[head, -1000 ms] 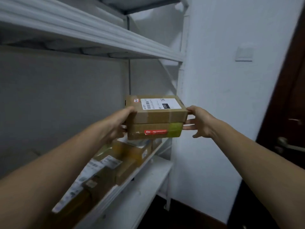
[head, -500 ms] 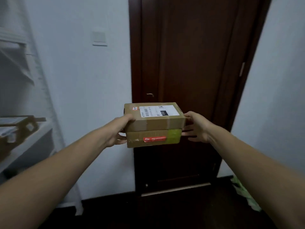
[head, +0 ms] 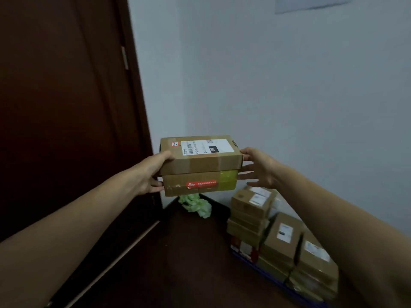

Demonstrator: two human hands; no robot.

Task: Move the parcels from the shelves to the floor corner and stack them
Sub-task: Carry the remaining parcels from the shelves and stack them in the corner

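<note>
I hold two brown cardboard parcels stacked one on the other at chest height. The upper parcel [head: 200, 154] has a white shipping label on top. The lower parcel [head: 200, 183] carries a red sticker and yellow-green tape on its front. My left hand [head: 153, 172] presses their left ends and my right hand [head: 258, 167] presses their right ends. Below and to the right, stacks of parcels [head: 282, 243] stand on the dark floor along the white wall, near the corner.
A dark brown door [head: 62, 107] fills the left side. A crumpled green bag [head: 195, 204] lies on the floor in the corner beyond the held parcels. The dark floor [head: 178, 263] lies between the door and the stacks.
The view has swung right from the shelves, past the door, to the floor corner. The two parcels stayed between my hands throughout.
</note>
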